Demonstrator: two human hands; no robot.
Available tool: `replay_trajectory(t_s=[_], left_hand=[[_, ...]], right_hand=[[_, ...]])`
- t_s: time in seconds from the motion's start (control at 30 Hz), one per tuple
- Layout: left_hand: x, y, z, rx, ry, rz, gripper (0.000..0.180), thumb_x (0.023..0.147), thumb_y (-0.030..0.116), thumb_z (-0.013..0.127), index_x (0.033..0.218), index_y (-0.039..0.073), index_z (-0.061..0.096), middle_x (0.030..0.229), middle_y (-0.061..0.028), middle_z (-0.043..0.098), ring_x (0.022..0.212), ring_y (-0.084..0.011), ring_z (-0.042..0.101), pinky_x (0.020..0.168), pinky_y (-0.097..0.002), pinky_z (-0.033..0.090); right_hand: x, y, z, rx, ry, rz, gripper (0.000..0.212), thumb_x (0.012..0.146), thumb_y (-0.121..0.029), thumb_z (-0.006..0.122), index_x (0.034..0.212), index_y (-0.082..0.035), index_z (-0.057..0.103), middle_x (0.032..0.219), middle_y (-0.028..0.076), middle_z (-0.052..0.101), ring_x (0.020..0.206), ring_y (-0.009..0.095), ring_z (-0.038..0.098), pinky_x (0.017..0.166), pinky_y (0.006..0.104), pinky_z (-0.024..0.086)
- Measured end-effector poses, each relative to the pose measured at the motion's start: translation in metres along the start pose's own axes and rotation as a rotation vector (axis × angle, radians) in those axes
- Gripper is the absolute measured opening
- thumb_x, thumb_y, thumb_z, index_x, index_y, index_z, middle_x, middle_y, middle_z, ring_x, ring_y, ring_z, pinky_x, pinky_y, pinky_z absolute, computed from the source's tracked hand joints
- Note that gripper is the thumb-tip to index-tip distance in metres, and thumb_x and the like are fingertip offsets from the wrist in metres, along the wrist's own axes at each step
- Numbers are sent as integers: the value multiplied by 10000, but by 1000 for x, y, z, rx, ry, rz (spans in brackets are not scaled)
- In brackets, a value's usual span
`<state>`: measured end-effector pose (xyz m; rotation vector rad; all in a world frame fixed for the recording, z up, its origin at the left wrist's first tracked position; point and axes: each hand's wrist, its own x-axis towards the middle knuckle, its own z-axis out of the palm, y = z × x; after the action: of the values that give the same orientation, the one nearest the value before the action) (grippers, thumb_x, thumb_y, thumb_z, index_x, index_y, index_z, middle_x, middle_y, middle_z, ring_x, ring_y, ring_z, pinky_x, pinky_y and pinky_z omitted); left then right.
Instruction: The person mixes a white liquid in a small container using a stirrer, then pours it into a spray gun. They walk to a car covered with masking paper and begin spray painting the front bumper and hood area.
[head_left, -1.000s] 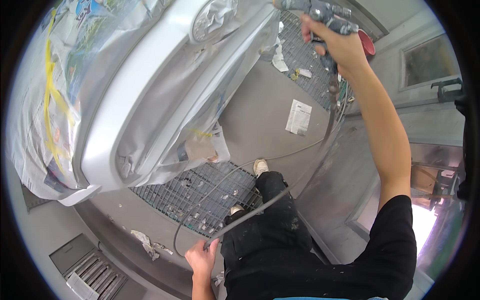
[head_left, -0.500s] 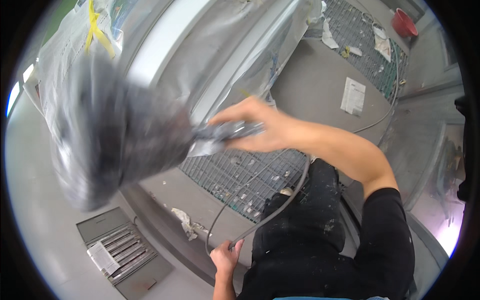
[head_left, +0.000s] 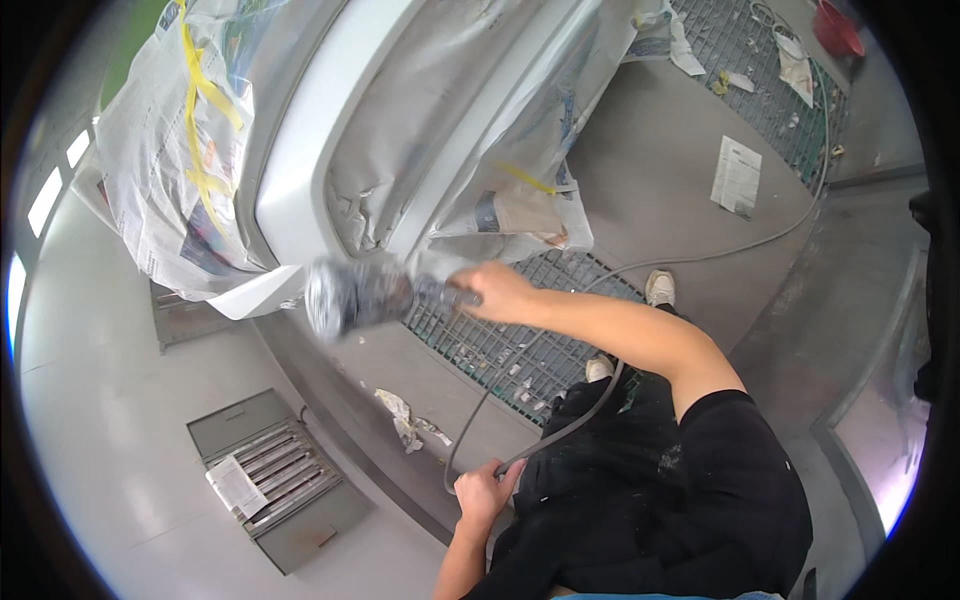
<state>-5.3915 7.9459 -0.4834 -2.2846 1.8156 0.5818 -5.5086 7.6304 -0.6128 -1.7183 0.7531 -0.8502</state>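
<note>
My right hand [head_left: 497,291] is closed round the handle of a plastic-wrapped hand tool [head_left: 352,297] with a bulky dark grey head. Motion blurs the tool, and its kind is not clear. Its head is by the lower corner of a white vehicle body panel [head_left: 300,195]; whether they touch I cannot tell. Masking film [head_left: 410,130] and newspaper [head_left: 160,190] with yellow tape [head_left: 197,110] surround the panel. Low down, my left hand [head_left: 484,492] grips a grey hose [head_left: 570,412], which loops up beneath my right forearm.
Floor grating [head_left: 480,365] with paint-spotted scraps runs beneath me. The hose trails over grey flooring past a newspaper sheet [head_left: 736,177]. A red bucket [head_left: 837,30] stands far right. At left, a wall has a slatted vent panel [head_left: 275,475]. Torn paper [head_left: 400,418] lies near it.
My right hand has carried the wrapped tool down and away from the view, so it looks much smaller beside the panel's lower corner. My left hand keeps its hold on the hose.
</note>
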Motion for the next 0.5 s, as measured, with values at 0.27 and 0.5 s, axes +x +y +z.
replay_trajectory(t_s=[0.27, 0.5], left_hand=[[19, 14, 4, -26, -79, 127, 518, 860, 547, 788, 701, 62, 702, 535, -132, 612, 541, -373, 656, 520, -460, 511], [65, 79, -1, -2, -261, 191, 505, 927, 551, 714, 760, 74, 709, 604, -160, 654, 598, -402, 675, 557, -493, 535]], right_hand=[[-34, -12, -163, 130, 476, 142, 272, 876, -130, 778, 1118, -6, 766, 847, 130, 763, 762, 176, 709, 750, 336, 561], [-28, 11, -313, 241, 647, 277, 182, 905, -210, 808, 876, -35, 765, 710, -3, 692, 637, 59, 584, 592, 272, 458]])
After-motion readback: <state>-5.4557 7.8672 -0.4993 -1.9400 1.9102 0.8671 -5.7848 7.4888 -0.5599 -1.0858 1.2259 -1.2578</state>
